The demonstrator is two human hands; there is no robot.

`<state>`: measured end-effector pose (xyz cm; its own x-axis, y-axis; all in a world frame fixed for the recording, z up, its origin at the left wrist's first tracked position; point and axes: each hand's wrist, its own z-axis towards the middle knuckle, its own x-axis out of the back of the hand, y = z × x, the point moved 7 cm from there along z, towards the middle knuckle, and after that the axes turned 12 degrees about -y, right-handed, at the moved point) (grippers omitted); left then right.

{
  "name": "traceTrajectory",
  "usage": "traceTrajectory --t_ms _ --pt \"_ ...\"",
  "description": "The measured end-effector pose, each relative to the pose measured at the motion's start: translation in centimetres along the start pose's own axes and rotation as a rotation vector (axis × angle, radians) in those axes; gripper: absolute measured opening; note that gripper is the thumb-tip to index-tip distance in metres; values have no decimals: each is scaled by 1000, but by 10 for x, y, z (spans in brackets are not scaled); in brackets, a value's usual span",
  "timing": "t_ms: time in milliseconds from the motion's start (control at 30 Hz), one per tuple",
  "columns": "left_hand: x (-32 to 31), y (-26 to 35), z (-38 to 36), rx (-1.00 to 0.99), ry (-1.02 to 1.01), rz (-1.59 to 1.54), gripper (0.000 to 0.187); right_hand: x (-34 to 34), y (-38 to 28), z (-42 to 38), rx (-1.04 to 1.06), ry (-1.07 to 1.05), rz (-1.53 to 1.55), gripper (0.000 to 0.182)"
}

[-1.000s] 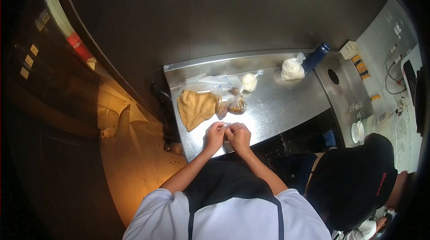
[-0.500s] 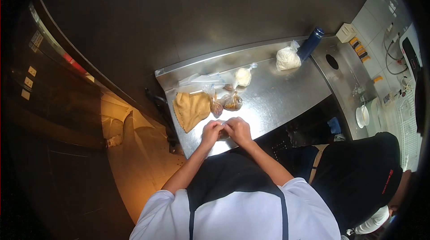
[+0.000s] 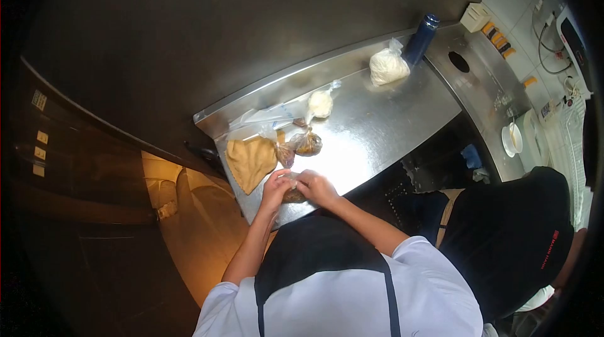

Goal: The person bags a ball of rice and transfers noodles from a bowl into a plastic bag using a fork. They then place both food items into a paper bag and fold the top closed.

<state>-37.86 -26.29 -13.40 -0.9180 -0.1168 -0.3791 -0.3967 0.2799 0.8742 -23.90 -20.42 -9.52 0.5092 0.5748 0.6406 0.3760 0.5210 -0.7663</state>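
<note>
My left hand (image 3: 275, 190) and my right hand (image 3: 318, 188) are close together at the near edge of the steel counter. Between them is a small clear plastic bag (image 3: 294, 196) with brown contents, its top pinched in the fingers of both hands. Just beyond lie two more knotted bags, one with reddish-brown contents (image 3: 285, 156) and one with darker brown food (image 3: 308, 143). A tan cloth (image 3: 250, 162) is spread left of them. Further back sits a tied bag of something white (image 3: 320, 104).
Flat clear plastic bags (image 3: 267, 114) lie along the back of the counter (image 3: 371, 129). A larger bag of white contents (image 3: 389, 65) stands beside a blue flask (image 3: 421, 40). To my right a co-worker in black (image 3: 503, 242) bends close by. A white bowl (image 3: 512, 139) is at far right.
The view has turned and shifted, so the counter things appear further left. My hands have moved slightly apart, and more of the brown bag shows between them.
</note>
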Motion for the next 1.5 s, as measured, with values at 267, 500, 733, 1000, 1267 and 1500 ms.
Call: traceTrajectory --t_ms 267,500,733,1000,1267,1500 --pt "-6 2 -19 147 309 -132 34 27 -41 -8 264 233 -26 26" --pt "-21 16 -31 -71 355 288 23 16 -18 -7 96 23 138 10" --pt "-32 13 -39 -107 414 336 23 9 -5 -13 -5 5 309 15" --pt "-22 -10 -37 57 316 252 12 9 -4 -27 -193 0 460 19" --pt "-31 -10 -26 88 205 -124 17 27 -20 -30 33 11 194 17" --pt "-46 13 -20 -43 44 184 11 34 -25 -44 -82 181 301 10"
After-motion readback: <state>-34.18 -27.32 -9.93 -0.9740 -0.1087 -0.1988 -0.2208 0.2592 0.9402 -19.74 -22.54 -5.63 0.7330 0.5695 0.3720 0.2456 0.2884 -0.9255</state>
